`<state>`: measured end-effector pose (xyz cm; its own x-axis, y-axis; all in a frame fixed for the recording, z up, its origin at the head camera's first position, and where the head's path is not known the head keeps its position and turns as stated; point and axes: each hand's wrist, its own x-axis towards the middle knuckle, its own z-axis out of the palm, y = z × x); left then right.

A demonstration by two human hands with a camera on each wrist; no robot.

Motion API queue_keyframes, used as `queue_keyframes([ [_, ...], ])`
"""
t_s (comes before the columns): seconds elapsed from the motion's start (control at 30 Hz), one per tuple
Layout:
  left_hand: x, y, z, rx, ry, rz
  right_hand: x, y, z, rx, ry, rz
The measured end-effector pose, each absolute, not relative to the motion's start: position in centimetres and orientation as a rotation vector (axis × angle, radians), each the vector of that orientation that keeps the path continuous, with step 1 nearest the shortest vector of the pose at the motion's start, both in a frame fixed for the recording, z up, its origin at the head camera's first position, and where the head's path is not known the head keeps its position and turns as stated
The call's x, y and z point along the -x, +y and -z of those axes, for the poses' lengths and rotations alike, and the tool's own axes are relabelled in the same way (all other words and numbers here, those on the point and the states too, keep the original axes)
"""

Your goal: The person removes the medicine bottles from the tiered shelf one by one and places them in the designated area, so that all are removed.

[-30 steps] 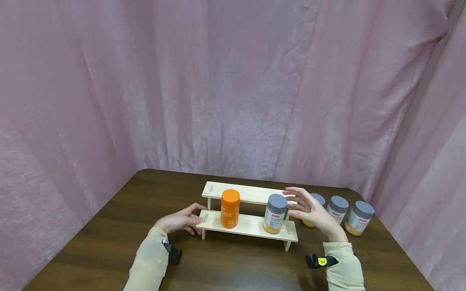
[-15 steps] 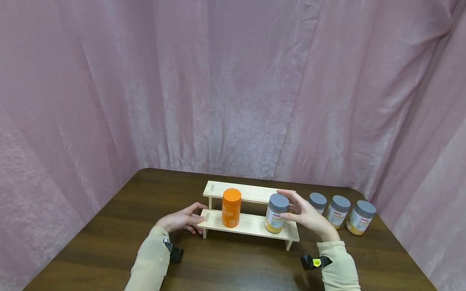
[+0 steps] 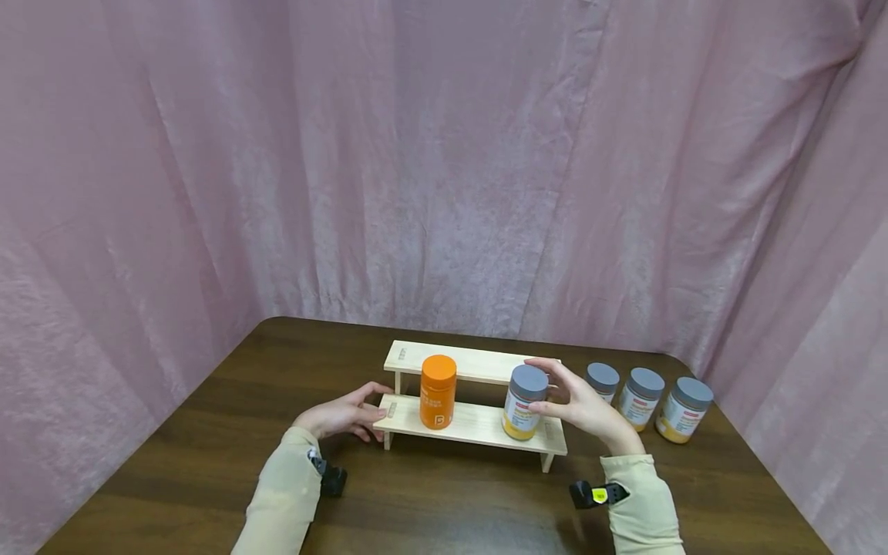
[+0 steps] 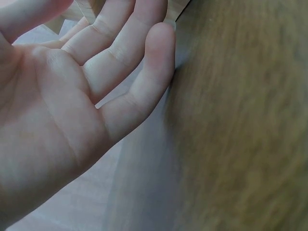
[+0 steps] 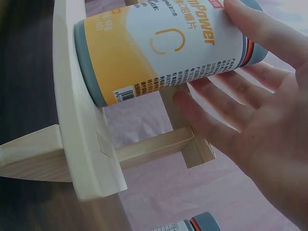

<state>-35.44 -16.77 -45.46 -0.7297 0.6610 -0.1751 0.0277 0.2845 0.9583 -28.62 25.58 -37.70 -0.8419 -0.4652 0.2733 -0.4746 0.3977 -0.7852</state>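
A two-tier wooden display rack (image 3: pixel 472 423) stands on the table. My left hand (image 3: pixel 340 415) is at its left end, holding the lower board between thumb and fingers; the left wrist view shows the palm (image 4: pixel 48 120) and bent fingers, with wood at the top edge. On the lower board stand an orange bottle (image 3: pixel 438 397), left of centre, and a grey-lidded supplement jar (image 3: pixel 519 418) near the right end. My right hand (image 3: pixel 590 407) grips that jar near its lid, thumb in front and fingers behind. The right wrist view shows the jar's yellow-and-white label (image 5: pixel 163 53), base at the board.
Three similar grey-lidded jars stand on the table right of the rack: one (image 3: pixel 603 375) partly hidden behind my right hand, one (image 3: pixel 639 401) beside it, one (image 3: pixel 681 416) farthest right. The rack's upper board (image 3: pixel 458 362) is behind. Pink curtains (image 3: pixel 444 169) hang behind the brown table (image 3: pixel 208 432).
My right hand has moved left from beside the grey-lidded jar and taken hold of it near the lid. My left hand stays at the rack's left end.
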Motion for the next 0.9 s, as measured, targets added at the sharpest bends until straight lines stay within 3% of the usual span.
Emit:
queue_keyframes([
  [0.9, 34.9, -16.2, 43.8, -0.589, 2.092, -1.393, 27.6, 26.9, 36.3, -0.710, -2.599, -1.313],
])
